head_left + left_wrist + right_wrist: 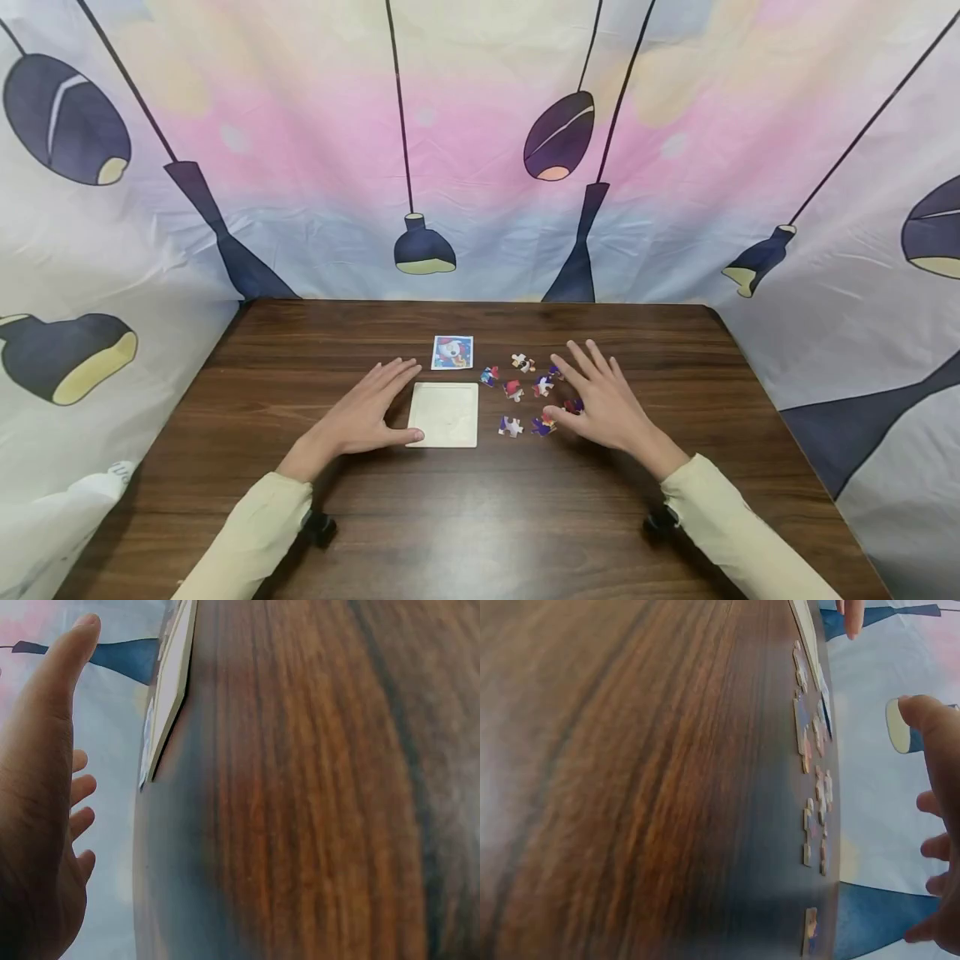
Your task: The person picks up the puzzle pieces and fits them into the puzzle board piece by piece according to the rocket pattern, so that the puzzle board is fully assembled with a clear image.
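Right hand (609,407) hovers above the wooden table (420,508), lamp-patterned cloth (480,158) behind.

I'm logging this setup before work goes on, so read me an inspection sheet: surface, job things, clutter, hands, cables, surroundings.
Surface: brown wood-grain table.
Job things: pale square tray, no pieces in it; picture card just beyond; loose puzzle pieces scattered to the tray's right.
Clutter: white, bag-like item at the left edge.
Hands: left hand holds nothing, thumb over the tray's edge; right hand spread above some pieces, holding nothing.
Cables: nothing seen.
Surroundings: cloth backdrop printed with hanging lamps.
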Demonstrator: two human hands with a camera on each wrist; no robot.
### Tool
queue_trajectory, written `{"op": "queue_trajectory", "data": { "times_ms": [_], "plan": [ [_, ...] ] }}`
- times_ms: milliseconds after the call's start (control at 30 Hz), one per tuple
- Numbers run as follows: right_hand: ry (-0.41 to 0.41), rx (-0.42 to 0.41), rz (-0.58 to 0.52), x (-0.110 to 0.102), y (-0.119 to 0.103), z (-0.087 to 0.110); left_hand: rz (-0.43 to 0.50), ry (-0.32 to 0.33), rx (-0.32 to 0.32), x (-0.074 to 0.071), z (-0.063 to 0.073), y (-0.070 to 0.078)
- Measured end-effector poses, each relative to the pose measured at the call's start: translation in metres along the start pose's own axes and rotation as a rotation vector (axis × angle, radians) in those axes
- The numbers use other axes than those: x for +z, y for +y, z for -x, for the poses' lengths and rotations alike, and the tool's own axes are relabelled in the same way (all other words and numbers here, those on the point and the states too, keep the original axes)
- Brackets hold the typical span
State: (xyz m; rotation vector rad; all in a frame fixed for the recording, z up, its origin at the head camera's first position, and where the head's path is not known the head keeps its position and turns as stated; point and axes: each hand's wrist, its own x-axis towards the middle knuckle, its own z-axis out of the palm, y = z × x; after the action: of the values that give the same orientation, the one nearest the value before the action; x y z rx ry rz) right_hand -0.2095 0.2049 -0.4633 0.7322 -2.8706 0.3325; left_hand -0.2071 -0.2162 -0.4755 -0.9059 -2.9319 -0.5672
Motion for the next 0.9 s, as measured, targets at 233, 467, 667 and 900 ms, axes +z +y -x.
{"op": "queue_trajectory", "data": {
  "times_ms": [233, 467, 667, 900],
  "plan": [
    [-0.017, -0.121, -0.102, 0.012, -0.001, -0.016, 0.074, -0.045, -0.022, 0.009, -0.003, 0.000],
    [-0.071, -0.233, -0.161, 0.024, 0.005, -0.032, 0.118, -0.085, -0.069, 0.014, -0.004, -0.001],
    [-0.080, -0.273, -0.148, 0.028, 0.003, -0.043, 0.134, -0.101, -0.078, 0.015, -0.005, -0.002],
    [-0.077, -0.301, -0.109, 0.033, 0.000, -0.054, 0.129, -0.118, -0.071, 0.015, -0.005, -0.003]
  ]
}}
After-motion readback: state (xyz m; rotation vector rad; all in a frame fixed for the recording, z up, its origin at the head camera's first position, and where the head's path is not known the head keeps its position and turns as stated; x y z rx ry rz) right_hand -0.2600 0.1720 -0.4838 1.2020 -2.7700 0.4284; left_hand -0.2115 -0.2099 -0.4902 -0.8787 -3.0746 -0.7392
